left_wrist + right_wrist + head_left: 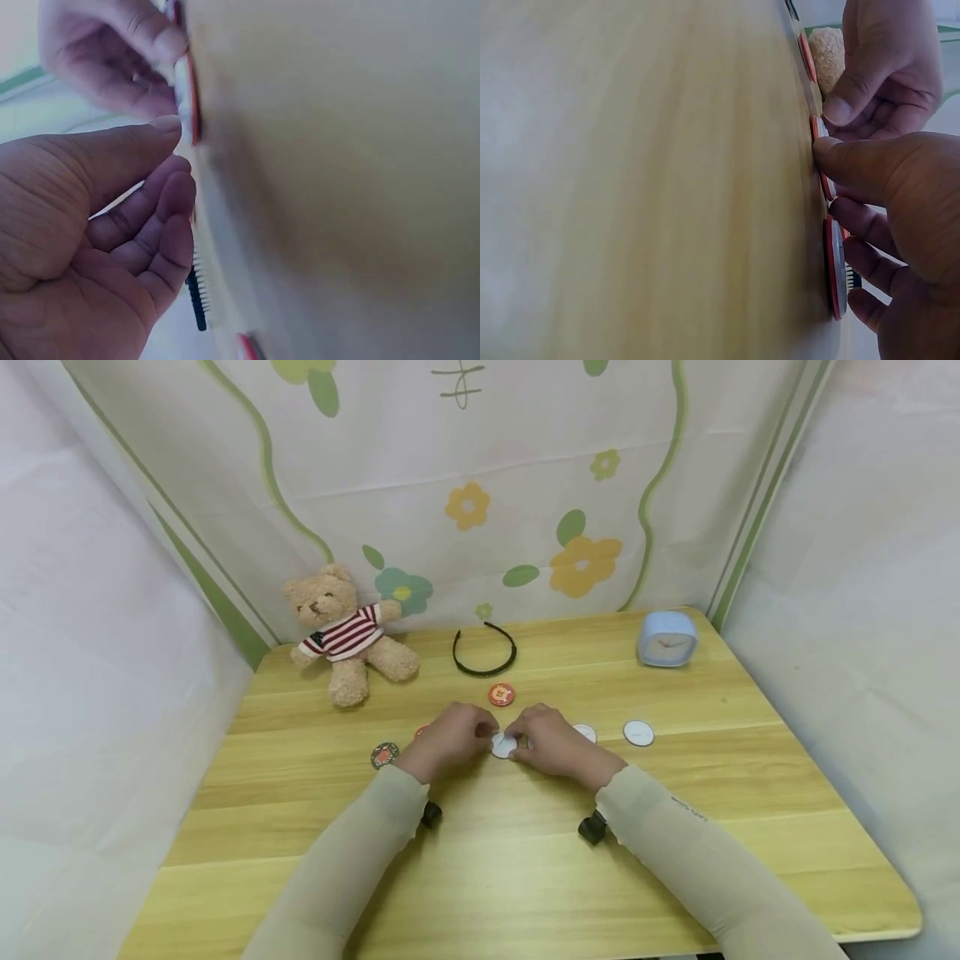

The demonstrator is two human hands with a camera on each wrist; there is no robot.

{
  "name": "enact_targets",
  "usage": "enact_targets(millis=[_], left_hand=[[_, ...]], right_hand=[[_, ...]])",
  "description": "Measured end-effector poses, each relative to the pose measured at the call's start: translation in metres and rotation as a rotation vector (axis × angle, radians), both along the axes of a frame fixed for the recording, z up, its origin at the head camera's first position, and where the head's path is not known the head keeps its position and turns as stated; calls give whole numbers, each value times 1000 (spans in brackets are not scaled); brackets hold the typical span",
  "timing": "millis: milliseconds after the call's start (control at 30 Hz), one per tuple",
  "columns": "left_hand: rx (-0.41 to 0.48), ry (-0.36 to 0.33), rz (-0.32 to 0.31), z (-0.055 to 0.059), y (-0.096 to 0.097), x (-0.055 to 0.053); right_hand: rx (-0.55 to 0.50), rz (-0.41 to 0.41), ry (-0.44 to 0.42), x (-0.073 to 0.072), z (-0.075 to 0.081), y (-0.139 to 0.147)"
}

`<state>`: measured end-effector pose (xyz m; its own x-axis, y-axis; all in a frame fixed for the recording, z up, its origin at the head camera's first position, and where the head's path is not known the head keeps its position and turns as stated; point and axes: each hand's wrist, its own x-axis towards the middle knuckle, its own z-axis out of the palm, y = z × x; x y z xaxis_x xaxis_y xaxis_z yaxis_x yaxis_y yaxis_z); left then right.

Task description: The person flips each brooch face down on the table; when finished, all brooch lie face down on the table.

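A round white disc (504,746) lies on the table between my hands; from the side it shows a red rim. My right hand (551,743) grips it, with the thumb at its near edge and bent fingers at the far side. My left hand (453,737) has its curled fingers and thumb at the disc's left edge, pinching there. In the right wrist view, another red-rimmed disc (835,270) lies beside the right fingers. White discs (638,732) lie face up to the right, one partly behind the right hand.
A red picture disc (502,695) lies beyond my hands, and a dark picture disc (385,755) to the left. Farther back are a teddy bear (348,635), a black headband (485,670) and a blue clock (667,639). A patterned curtain (517,485) hangs behind the table (487,877).
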<state>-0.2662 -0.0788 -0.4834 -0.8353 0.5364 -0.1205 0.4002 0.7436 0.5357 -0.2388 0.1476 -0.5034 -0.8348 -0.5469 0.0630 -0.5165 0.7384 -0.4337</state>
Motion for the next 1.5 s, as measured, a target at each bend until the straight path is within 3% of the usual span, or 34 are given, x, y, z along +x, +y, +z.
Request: enact_targets(millis=[267,500,700,1033,1300,1500], left_hand=[[108,-42,117,4,6,-34],[78,-14,180,-1,15,-55],[39,-12,204,-6,18,-59],[21,16,167,-13,26,-66],[40,-23,164,-15,23,-67],[43,-82,136,-9,7,-66]], right_hand=[[5,-14,3,-1,-4,3],[-6,-13,5,-2,-5,1],[3,-3,21,-2,-5,-2],[17,-15,12,-1,-1,0],[20,-13,6,-2,-3,0],[30,-19,-2,-4,-7,1]])
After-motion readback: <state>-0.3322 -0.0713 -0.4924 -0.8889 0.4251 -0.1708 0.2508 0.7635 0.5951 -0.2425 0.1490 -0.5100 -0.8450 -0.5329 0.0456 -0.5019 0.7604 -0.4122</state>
